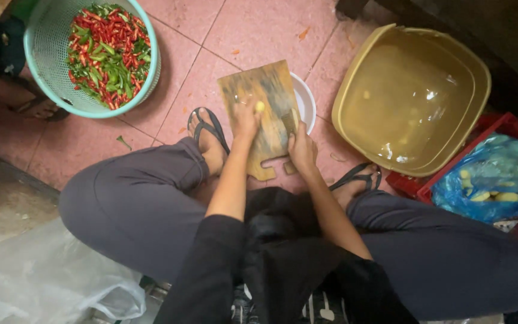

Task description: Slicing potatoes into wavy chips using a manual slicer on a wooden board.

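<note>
A wooden cutting board (265, 90) lies on the pink tiled floor between my feet, partly over a white bowl (304, 99). My left hand (245, 118) rests on the board and pinches a small yellow piece (260, 107) against it. My right hand (301, 149) grips the handle of a knife whose blade (288, 123) lies on the board near the yellow piece. I squat over the board in dark trousers and flip-flops.
A teal basket (46, 57) of red and green chillies stands at the upper left, next to another person's sandalled foot (37, 107). A yellow basin (412, 99) of water sits at the right. A red crate (499, 129) holds a blue bag (493, 177) of yellow pieces. A clear plastic bag (43, 282) lies lower left.
</note>
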